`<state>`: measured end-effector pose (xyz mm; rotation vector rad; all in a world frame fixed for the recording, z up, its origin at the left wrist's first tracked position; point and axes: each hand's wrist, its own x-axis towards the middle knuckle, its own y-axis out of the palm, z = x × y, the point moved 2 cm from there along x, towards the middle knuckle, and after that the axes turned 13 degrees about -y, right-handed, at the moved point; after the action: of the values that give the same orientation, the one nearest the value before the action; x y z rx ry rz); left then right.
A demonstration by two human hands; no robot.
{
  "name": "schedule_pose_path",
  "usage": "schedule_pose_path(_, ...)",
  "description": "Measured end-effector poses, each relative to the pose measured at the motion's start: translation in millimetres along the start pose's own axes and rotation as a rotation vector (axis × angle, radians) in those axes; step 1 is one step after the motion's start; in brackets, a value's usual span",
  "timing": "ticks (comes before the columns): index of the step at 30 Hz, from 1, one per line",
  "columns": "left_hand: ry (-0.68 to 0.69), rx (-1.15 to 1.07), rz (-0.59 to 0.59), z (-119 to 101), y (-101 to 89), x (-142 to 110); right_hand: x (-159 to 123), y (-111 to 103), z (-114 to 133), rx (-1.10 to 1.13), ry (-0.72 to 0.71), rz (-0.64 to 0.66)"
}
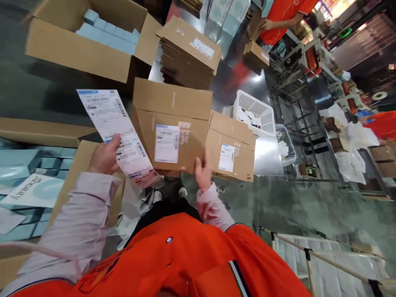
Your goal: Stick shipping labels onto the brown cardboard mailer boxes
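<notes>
Your left hand point(107, 154) is closed on the long white paper strip of printed shipping labels point(126, 142), whose long axis slants from upper left down toward the lower left corner of the flat brown cardboard carton point(193, 144) in front of you; whether strip and carton touch there, you cannot tell. That carton, with its white label point(167, 143) upright on its face, lies between your hands, and your right hand point(203, 169) is the nearer, fingers extended at its lower right corner, though blur hides whether they grip it.
</notes>
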<state>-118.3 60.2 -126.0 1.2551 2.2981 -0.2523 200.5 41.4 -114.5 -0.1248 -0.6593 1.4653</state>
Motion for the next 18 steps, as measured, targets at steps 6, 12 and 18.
schedule_pose_path(6,-0.032,-0.029,0.099,-7,24.3,-56,51,-178,-12,-0.386,0.193,-0.052)
schedule_pose_path(12,-0.171,0.149,0.286,37,29.9,-104,1,-9,25,0.319,0.14,0.44)
schedule_pose_path(18,-0.08,0.207,0.257,45,13.3,-98,-40,92,31,0.541,0.239,0.451)
